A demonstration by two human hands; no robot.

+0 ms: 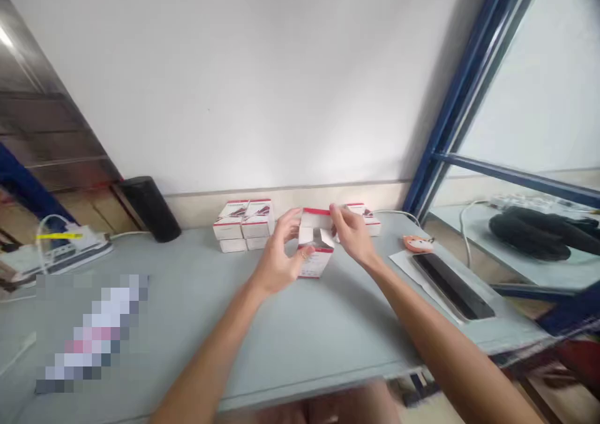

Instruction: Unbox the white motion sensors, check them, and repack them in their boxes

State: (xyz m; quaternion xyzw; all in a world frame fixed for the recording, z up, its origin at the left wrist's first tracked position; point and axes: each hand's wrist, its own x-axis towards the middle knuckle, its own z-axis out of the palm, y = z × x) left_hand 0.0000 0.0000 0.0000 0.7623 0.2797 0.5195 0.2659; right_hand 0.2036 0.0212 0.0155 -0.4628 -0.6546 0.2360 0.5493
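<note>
A small white carton with red edges [315, 264] is between my hands over the middle of the table, its top flaps raised. My left hand [280, 255] grips the carton's left side, with the thumb across its near face. The fingers of my right hand [349, 233] pinch the right edge of the raised, red-edged lid flap [316, 217]. What lies inside the carton cannot be made out. Behind my left hand, several similar closed cartons [244, 221] are stacked two high. Another carton [363, 214] is partly hidden behind my right hand.
A grey-blue table [300, 349] meets the white wall. A black cylinder [149, 208] and a power strip [70, 258] are at the left. On the right lie a phone [452, 285], white paper [403, 261] and an orange-and-white object [418, 243], beside a blue metal frame [450, 124].
</note>
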